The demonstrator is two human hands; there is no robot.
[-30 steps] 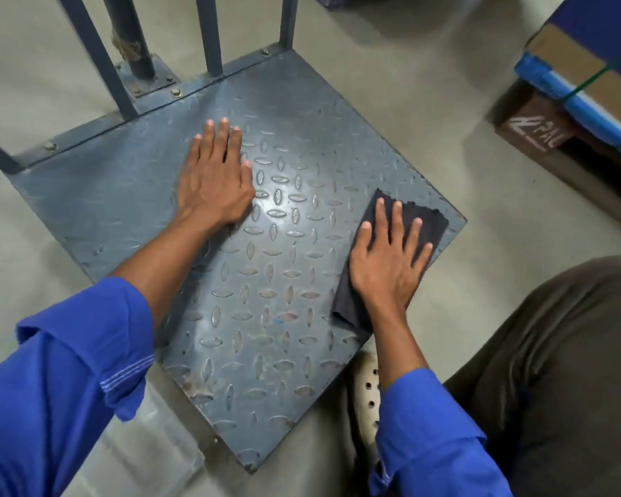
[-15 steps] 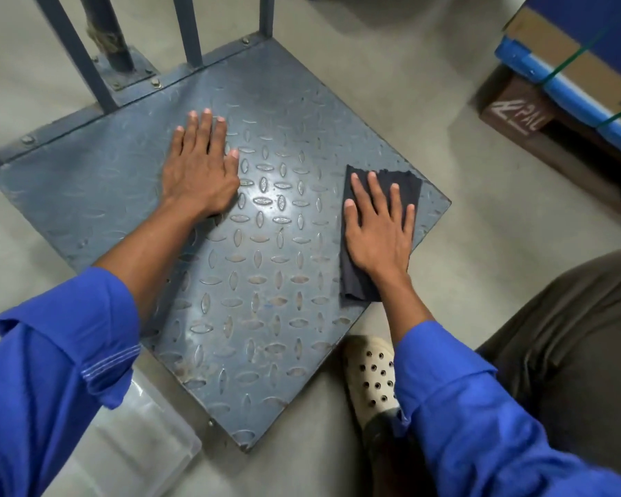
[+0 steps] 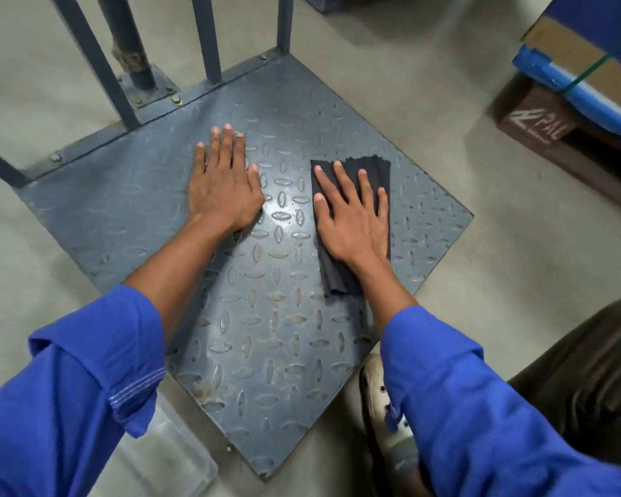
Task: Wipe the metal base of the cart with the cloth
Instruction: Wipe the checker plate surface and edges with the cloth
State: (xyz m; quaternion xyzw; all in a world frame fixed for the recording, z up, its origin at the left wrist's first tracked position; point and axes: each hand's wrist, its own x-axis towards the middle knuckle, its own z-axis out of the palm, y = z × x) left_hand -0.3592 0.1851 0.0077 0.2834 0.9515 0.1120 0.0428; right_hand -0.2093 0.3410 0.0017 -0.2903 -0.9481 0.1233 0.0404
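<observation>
The cart's metal base [image 3: 266, 335] is a grey-blue tread plate lying low on the floor, one corner pointing toward me. A dark folded cloth [image 3: 373, 170] lies flat on its right half. My right hand [image 3: 352, 220] presses palm-down on the cloth with fingers spread, covering its middle. My left hand [image 3: 223, 188] rests flat and bare on the plate, a little to the left of the cloth, fingers pointing away from me. Both sleeves are blue.
Grey upright bars [image 3: 208, 37] and a bolted post [image 3: 130, 44] rise along the plate's far edge. A strapped cardboard box on a wooden pallet [image 3: 538, 127] stands at right. A clear plastic container [image 3: 165, 457] sits by the near left edge; a white perforated shoe [image 3: 377, 396] is near the right edge.
My right hand has slid the cloth leftward from the plate's right corner toward the middle. My left hand has stayed pressed in the same spot.
</observation>
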